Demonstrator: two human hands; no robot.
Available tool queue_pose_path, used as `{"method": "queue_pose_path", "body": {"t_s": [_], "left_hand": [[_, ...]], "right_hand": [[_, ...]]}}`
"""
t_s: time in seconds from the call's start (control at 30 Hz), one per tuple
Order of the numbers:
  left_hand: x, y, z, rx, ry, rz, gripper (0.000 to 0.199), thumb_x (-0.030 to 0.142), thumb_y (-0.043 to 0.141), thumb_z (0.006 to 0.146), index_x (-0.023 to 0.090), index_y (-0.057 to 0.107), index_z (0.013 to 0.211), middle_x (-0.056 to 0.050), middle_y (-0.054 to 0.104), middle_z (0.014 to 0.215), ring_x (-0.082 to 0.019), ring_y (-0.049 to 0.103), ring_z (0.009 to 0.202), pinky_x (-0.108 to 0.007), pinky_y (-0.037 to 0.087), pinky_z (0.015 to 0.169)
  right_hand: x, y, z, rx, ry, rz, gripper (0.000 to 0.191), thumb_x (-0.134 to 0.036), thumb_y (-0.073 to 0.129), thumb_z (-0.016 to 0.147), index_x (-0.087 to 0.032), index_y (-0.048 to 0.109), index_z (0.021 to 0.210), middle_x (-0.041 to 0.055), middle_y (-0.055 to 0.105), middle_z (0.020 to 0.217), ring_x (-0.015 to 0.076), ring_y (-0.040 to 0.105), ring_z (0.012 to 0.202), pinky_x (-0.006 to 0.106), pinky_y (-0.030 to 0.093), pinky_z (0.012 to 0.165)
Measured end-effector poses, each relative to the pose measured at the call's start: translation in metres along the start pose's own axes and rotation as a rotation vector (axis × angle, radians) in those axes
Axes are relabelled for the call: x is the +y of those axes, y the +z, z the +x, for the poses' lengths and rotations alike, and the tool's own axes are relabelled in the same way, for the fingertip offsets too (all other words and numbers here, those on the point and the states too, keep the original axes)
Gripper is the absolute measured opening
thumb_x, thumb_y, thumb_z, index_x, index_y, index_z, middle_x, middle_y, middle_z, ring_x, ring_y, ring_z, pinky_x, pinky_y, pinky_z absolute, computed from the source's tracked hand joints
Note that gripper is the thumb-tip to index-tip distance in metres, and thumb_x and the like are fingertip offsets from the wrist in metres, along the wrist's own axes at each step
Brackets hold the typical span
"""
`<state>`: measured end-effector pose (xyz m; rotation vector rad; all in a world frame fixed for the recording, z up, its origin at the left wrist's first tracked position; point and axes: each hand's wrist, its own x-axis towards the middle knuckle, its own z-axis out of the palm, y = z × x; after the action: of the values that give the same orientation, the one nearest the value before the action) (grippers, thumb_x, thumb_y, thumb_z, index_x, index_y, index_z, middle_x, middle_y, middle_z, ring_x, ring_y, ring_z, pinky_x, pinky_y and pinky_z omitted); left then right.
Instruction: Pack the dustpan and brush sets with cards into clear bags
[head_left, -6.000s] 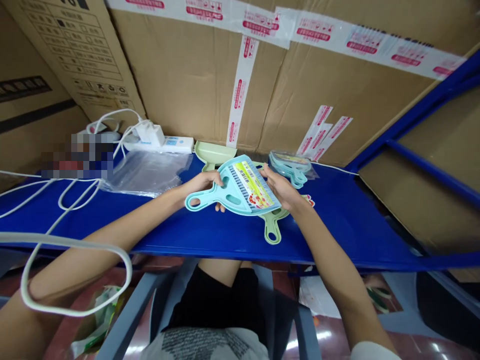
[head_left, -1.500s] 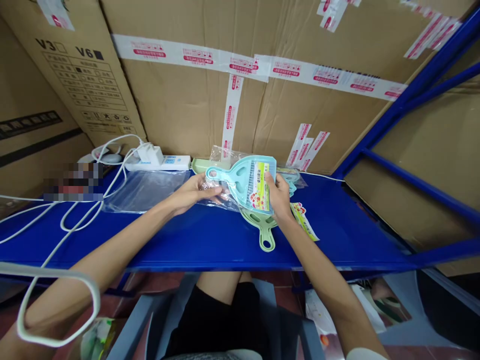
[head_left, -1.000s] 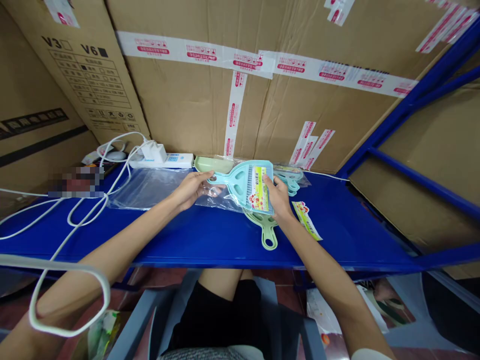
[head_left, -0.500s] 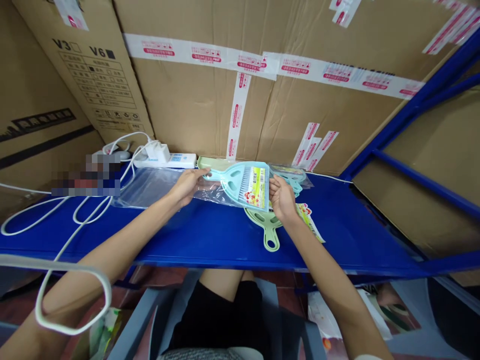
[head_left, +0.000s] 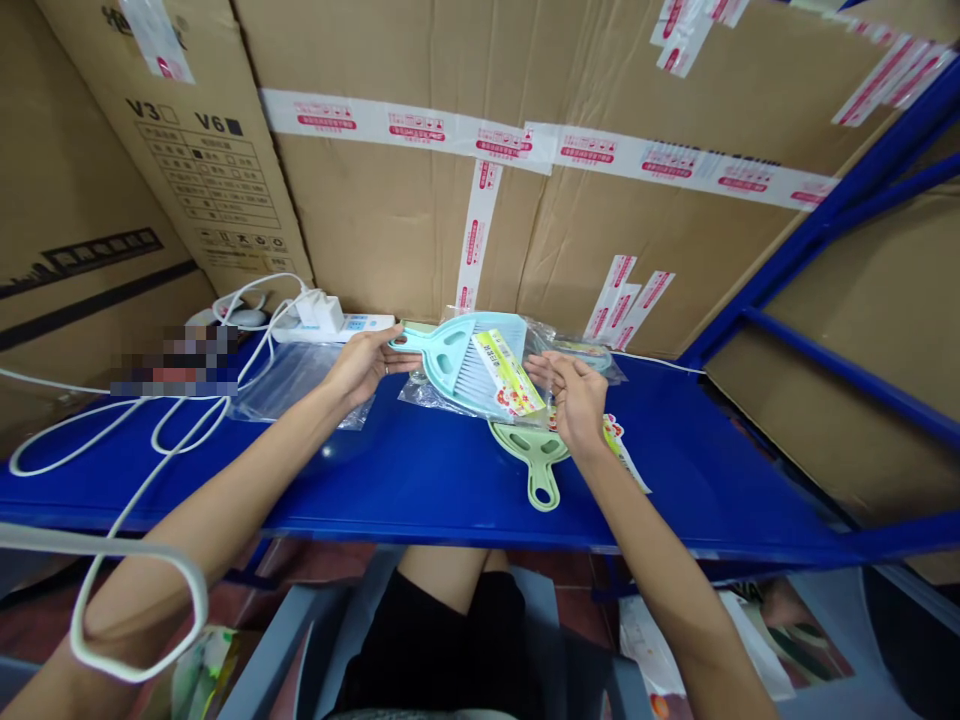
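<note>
A light blue dustpan (head_left: pixel 442 350) with a matching brush (head_left: pixel 474 378) in it lies tilted between my hands, above the blue table. A yellow-green printed card (head_left: pixel 508 372) sits slanted across it. The fingers of my left hand (head_left: pixel 361 366) are closed on the dustpan's handle. At its wide edge, my right hand (head_left: pixel 576 398) pinches a clear plastic bag (head_left: pixel 541 335) that surrounds the pan's wide end; how far it covers the pan I cannot tell. A green dustpan (head_left: pixel 534 450) lies just below, partly hidden, with a printed card (head_left: pixel 624 455) beside it.
Clear flat bags (head_left: pixel 289 385) lie on the table (head_left: pixel 420 480) to the left. A power strip (head_left: pixel 367 326) with white cables (head_left: pixel 180 445) stands behind them. Another bagged light blue piece (head_left: pixel 592 354) is behind my right hand. Cardboard (head_left: pixel 390 230) walls the back; blue frame bars (head_left: pixel 810 260) are right.
My right hand has moved slightly right, off the dustpan's edge onto the clear bag. The card has turned to a slant. The bag now spreads around the dustpan's wide end.
</note>
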<state>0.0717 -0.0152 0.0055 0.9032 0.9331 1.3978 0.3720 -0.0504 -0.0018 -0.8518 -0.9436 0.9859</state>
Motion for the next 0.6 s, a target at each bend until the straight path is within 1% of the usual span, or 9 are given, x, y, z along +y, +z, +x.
{"method": "queue_pose_path", "body": {"t_s": [0.1, 0.23, 0.3, 0.37, 0.5, 0.6], "left_hand": [[-0.001, 0.003, -0.001, -0.015, -0.022, -0.022, 0.017, 0.023, 0.068, 0.096, 0.009, 0.069, 0.087, -0.014, 0.077, 0.076, -0.024, 0.079, 0.067, -0.038, 0.069, 0.072], [-0.005, 0.007, -0.003, -0.01, -0.046, -0.035, 0.018, 0.024, 0.065, 0.099, 0.009, 0.068, 0.089, -0.013, 0.076, 0.072, -0.022, 0.076, 0.061, -0.032, 0.066, 0.063], [-0.008, 0.008, -0.004, -0.008, -0.044, -0.031, 0.019, 0.024, 0.065, 0.099, 0.009, 0.068, 0.087, -0.013, 0.076, 0.071, -0.021, 0.075, 0.059, -0.03, 0.064, 0.062], [-0.009, 0.01, -0.006, -0.013, -0.032, -0.021, 0.02, 0.024, 0.065, 0.099, 0.01, 0.068, 0.086, -0.013, 0.076, 0.072, -0.021, 0.075, 0.06, -0.031, 0.065, 0.064], [-0.01, 0.014, -0.01, -0.016, -0.011, -0.015, 0.021, 0.027, 0.067, 0.099, 0.01, 0.068, 0.085, -0.011, 0.075, 0.07, -0.02, 0.074, 0.06, -0.031, 0.065, 0.065], [-0.008, 0.015, -0.011, -0.013, 0.005, -0.027, 0.021, 0.026, 0.067, 0.099, 0.011, 0.067, 0.084, -0.009, 0.073, 0.069, -0.019, 0.073, 0.058, -0.029, 0.064, 0.061]], "right_hand": [[-0.001, 0.0, 0.0, -0.031, -0.03, -0.024, 0.024, -0.039, 0.086, 0.077, -0.021, 0.075, 0.088, 0.0085, 0.083, 0.093, 0.0231, 0.08, 0.082, 0.039, 0.067, 0.081], [-0.003, 0.0, -0.001, -0.172, -0.031, -0.076, 0.024, -0.037, 0.087, 0.077, -0.024, 0.073, 0.092, 0.0031, 0.08, 0.102, 0.0171, 0.074, 0.079, 0.031, 0.063, 0.072], [-0.004, 0.0, -0.003, -0.24, -0.018, -0.121, 0.023, -0.038, 0.087, 0.077, -0.026, 0.074, 0.093, 0.0004, 0.076, 0.099, 0.0154, 0.069, 0.078, 0.027, 0.06, 0.066], [-0.003, 0.001, -0.005, -0.297, -0.008, -0.181, 0.022, -0.04, 0.086, 0.078, -0.026, 0.076, 0.092, -0.0003, 0.072, 0.095, 0.0151, 0.065, 0.078, 0.024, 0.056, 0.063], [0.0, 0.003, -0.007, -0.377, -0.004, -0.252, 0.027, -0.04, 0.088, 0.076, -0.026, 0.079, 0.096, 0.0009, 0.072, 0.103, 0.0155, 0.064, 0.078, 0.026, 0.052, 0.066], [0.004, 0.002, -0.006, -0.388, -0.002, -0.249, 0.029, -0.039, 0.088, 0.076, -0.027, 0.078, 0.1, 0.0001, 0.071, 0.103, 0.0154, 0.063, 0.077, 0.027, 0.051, 0.067]]}}
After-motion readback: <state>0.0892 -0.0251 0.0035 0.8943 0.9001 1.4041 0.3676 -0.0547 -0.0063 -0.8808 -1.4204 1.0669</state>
